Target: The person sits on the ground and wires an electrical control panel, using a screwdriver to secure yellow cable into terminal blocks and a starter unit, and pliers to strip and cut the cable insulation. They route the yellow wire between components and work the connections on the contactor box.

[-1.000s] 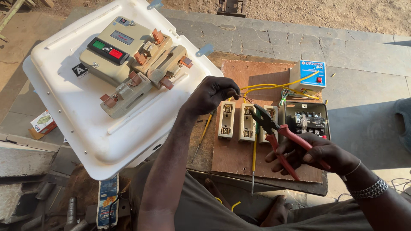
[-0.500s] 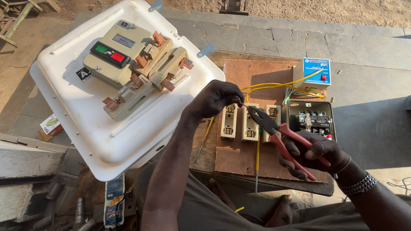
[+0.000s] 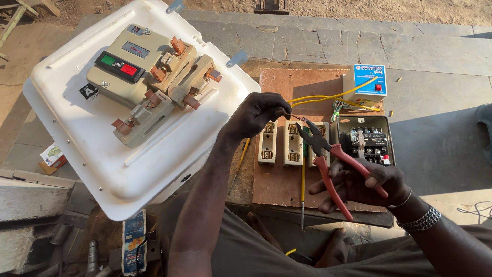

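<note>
The left hand (image 3: 256,114) is pinched shut, arm outstretched, while the right hand (image 3: 366,184) curls closed, wrist bent.

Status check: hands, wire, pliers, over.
Left hand pinches thin yellow wire. Right hand grips red-handled pliers, jaws at wire end. Three cream fuse holders directly beneath on brown wooden board.

An outdoor work spot in strong, low sunlight. Grey stone paving slabs (image 3: 359,43) run across the upper part of the view, with bare sandy ground (image 3: 359,9) beyond them. A long dark shadow (image 3: 441,149) falls over the slabs at the right. A pale concrete ledge (image 3: 31,197) sits at lower left, with wooden scraps (image 3: 31,10) at the top left corner.
</note>
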Available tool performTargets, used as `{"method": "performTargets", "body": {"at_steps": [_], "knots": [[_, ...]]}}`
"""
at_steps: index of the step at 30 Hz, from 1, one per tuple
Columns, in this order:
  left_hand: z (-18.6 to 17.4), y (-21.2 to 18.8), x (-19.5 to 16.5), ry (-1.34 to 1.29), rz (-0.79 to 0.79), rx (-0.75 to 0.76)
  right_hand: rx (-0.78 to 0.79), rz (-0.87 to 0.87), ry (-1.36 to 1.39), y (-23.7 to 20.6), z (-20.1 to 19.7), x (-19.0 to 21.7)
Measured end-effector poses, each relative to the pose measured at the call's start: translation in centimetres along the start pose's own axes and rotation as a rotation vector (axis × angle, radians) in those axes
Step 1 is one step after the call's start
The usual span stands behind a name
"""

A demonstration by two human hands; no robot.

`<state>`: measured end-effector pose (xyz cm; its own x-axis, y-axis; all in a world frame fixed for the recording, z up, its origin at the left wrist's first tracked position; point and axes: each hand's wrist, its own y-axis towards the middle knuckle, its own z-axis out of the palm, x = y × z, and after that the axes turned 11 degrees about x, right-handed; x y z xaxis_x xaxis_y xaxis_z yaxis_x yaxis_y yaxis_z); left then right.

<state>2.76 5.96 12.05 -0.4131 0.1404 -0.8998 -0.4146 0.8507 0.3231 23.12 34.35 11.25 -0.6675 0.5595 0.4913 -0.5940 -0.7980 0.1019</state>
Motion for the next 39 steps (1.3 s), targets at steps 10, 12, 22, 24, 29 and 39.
{"method": "performTargets", "body": {"at_steps": [10, 12, 22, 24, 29, 39], "knots": [[0.0, -0.5, 1.3, -0.081, -0.022, 0.07, 0.104, 0.004, 0.134, 0.0, -1.0, 0.2], [-0.1, -0.6, 1.6, -0.025, -0.08, 0.067, -0.071, 0.168, -0.345, -0.1, -0.7, 1.1], [1.1, 0.7, 2.3, 0.083, -0.17, -0.055, -0.335, 0.173, -0.392, -1.5, -1.3, 3.6], [1.2, 0.7, 2.3, 0.053, -0.09, -0.076, -0.143, 0.111, -0.12, -1.7, -2.4, 3.1], [1.5, 1.0, 2.3, 0.082, -0.065, -0.032, 0.063, 0.078, 0.088, -2.6, -4.8, 1.9], [1.2, 1.4, 1.8, 0.177, -0.172, 0.031, -0.296, 0.304, -0.795, -3.4, -2.7, 3.5]]}}
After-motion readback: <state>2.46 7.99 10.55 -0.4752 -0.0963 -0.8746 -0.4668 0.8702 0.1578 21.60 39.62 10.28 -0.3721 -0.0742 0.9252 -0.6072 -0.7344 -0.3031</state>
